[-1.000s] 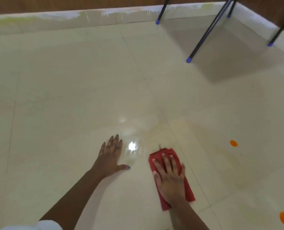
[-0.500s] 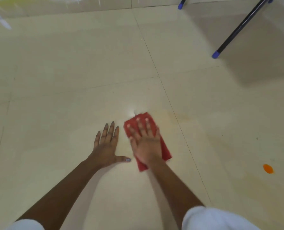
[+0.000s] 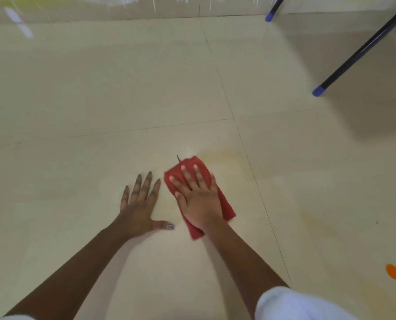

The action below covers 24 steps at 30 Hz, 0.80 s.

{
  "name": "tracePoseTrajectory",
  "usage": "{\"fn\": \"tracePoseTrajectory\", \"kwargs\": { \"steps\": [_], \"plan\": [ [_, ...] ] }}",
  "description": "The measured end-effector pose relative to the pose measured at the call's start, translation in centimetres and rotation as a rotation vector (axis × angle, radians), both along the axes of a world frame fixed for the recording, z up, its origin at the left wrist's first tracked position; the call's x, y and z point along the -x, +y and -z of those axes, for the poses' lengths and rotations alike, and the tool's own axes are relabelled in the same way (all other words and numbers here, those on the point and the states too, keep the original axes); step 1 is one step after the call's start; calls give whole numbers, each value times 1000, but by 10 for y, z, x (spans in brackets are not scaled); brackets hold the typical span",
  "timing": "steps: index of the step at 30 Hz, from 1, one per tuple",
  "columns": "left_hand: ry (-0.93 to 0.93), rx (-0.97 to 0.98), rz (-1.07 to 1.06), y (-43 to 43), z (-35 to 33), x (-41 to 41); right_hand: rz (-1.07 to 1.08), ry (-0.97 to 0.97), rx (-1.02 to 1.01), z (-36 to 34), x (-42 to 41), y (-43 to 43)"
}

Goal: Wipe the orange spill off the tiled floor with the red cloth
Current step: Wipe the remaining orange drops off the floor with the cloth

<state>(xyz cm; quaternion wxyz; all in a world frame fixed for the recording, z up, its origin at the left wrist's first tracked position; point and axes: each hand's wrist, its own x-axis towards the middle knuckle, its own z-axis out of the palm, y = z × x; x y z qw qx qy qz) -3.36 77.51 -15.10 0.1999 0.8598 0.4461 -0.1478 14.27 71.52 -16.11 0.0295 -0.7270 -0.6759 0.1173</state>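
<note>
A folded red cloth [image 3: 226, 207] lies on the cream tiled floor [image 3: 123, 88] near the middle of the view. My right hand [image 3: 198, 198] presses flat on it with straight, spread fingers. My left hand [image 3: 141, 204] rests flat on the bare tile just left of the cloth, fingers spread, not touching it. A faint orange smear [image 3: 224, 155] stains the tile just beyond and right of the cloth. A bright orange spot [image 3: 393, 271] sits far to the right, well apart from the cloth.
Black furniture legs with blue caps [image 3: 318, 91] [image 3: 269, 18] stand at the upper right, with a shadow beneath. A paint-splashed skirting [image 3: 100, 5] runs along the far edge. A grout line [image 3: 257, 185] passes just right of the cloth.
My right hand has slid the cloth forward and leftward, close beside my left hand, which stayed planted. The view has shifted, so the orange spot now sits lower right.
</note>
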Motion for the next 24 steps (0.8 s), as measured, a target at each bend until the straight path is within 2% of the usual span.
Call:
{"fn": "tracePoseTrajectory", "kwargs": {
  "steps": [3,6,8,11,14,16,19,24],
  "plan": [
    [13,-33,-83,13,-1,20,43,-32,-9,4,-26,-15],
    [-4,-44,-117,15,7,33,247,-56,18,6,-66,32],
    [-24,-49,-130,15,10,32,294,-28,31,4,-60,72],
    [-15,-36,-141,17,7,30,117,22,6,2,-7,86],
    [-7,-14,-101,23,-1,41,-86,39,-35,2,20,55],
    [20,-29,-126,33,-3,62,-60,11,-58,5,1,50],
    [24,-21,-286,44,-1,93,60,-34,-43,6,-28,73],
    [-32,-25,-290,43,7,96,158,-29,13,6,-28,144]
  ]
}}
